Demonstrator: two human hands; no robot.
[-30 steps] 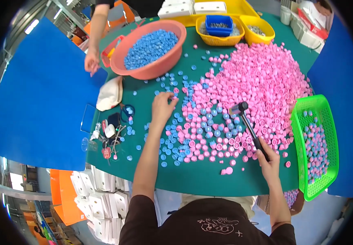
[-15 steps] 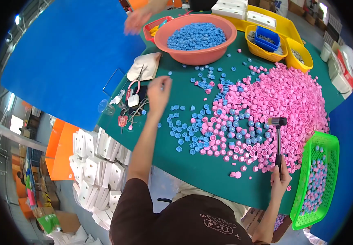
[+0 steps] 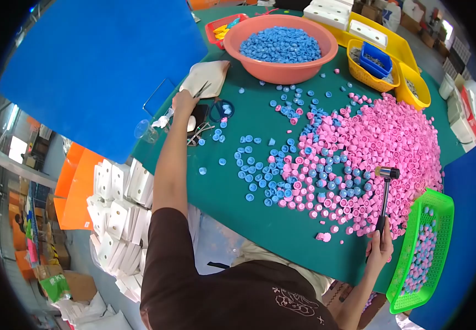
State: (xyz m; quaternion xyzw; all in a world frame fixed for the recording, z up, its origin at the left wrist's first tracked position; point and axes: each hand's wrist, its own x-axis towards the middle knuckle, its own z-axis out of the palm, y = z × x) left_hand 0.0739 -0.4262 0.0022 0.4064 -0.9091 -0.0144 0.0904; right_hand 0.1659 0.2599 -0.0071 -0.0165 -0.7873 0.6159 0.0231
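Observation:
My left hand (image 3: 184,103) is closed around the handle end of small scissors (image 3: 202,89), whose slim blades point away over a cream cloth pouch (image 3: 210,74). The handles are hidden in my fingers. In my right hand (image 3: 380,247) is a hammer (image 3: 386,195), gripped low on its black handle. Its head, pale on one face and dark on the other, hangs over a large heap of pink caps (image 3: 397,137). Blue caps (image 3: 257,169) lie scattered left of the heap, and shiny blue pieces (image 3: 350,179) sit in some of the pink ones.
A pink basin (image 3: 232,47) of blue caps stands at the back, with yellow baskets (image 3: 378,82) and a blue tray (image 3: 375,60) to its right. The green basket (image 3: 400,275) at right holds pink and blue pieces. White boxes (image 3: 119,220) are stacked below left.
My left hand has moved left onto the scissors and closed on them, turning them slightly. The right hand still holds the hammer over the caps. Another person's hand at the back has left the view.

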